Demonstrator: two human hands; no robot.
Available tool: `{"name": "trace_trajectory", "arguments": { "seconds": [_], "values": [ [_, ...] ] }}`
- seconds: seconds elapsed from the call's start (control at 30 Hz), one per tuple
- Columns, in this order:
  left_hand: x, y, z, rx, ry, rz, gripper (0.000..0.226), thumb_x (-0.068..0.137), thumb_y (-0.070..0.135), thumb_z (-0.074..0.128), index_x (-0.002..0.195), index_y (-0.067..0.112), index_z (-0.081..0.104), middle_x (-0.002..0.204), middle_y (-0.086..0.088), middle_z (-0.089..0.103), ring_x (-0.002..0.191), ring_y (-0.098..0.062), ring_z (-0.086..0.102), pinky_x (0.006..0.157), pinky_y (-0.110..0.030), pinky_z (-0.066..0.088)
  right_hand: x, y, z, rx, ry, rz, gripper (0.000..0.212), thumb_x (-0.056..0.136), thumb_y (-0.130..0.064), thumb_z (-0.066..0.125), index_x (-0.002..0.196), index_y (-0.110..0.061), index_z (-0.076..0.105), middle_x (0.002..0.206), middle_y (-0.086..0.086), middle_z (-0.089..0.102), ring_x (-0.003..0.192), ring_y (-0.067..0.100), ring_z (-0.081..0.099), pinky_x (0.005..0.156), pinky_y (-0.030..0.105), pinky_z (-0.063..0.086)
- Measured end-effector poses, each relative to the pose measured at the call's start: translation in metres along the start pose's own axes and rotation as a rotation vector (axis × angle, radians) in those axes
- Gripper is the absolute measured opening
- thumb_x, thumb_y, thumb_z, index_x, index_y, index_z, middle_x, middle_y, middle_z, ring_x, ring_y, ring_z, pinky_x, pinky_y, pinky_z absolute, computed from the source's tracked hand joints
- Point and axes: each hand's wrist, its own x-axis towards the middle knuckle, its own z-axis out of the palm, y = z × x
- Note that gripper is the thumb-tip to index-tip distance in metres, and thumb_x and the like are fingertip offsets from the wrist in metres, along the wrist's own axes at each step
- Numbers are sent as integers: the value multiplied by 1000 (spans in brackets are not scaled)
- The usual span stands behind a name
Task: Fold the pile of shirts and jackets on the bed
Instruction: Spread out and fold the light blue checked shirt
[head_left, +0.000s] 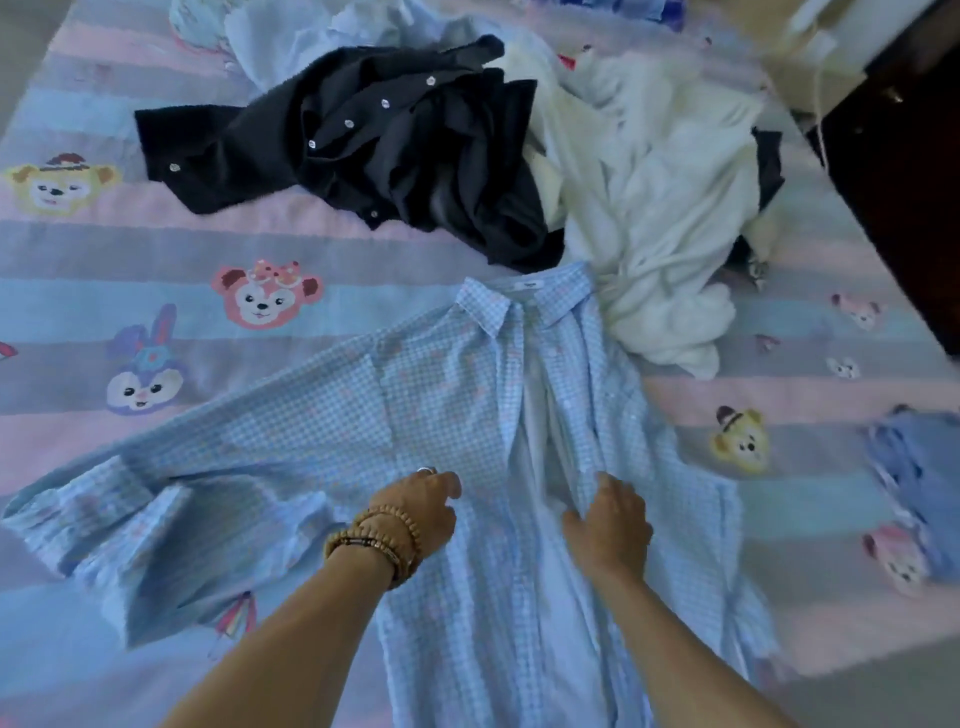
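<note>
Striped bedsheet (156, 249) carries our checked shirt (441, 395), collar pointing away; left hand (421, 512) fingers curl on it, right hand (610, 522) pinches its front edge.

No words or numbers are showing clearly enough to read. A small white label (531, 285) is sitting inside the checked shirt (441, 395) collar, toward twelve o'clock, its print blurred.

Bare bedsheet (130, 249) left of checked shirt (441, 395); black shirt (374, 150), white pile (660, 208) crowd beyond its collar.
</note>
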Motion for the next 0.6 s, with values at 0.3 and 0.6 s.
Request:
{"name": "trace_trajectory", "arguments": {
  "seconds": [0.3, 0.6],
  "values": [
    [22, 158, 107, -97, -127, -12, 37, 93, 19, 43, 127, 26, 52, 120, -6, 63, 106, -26, 60, 90, -33, 49, -25, 185, 15, 165, -42, 283, 45, 88, -40, 61, 123, -13, 53, 124, 13, 58, 118, 34, 54, 89, 39, 44],
    [59, 234, 123, -482, -53, -269, 67, 89, 40, 61, 143, 14, 32, 111, -7, 60, 81, -20, 63, 73, -34, 56, 22, 225, -30, 496, 256, 102, 30, 93, -14, 59, 64, -7, 62, 82, 13, 57, 79, 30, 53, 71, 38, 45]
  ]
}}
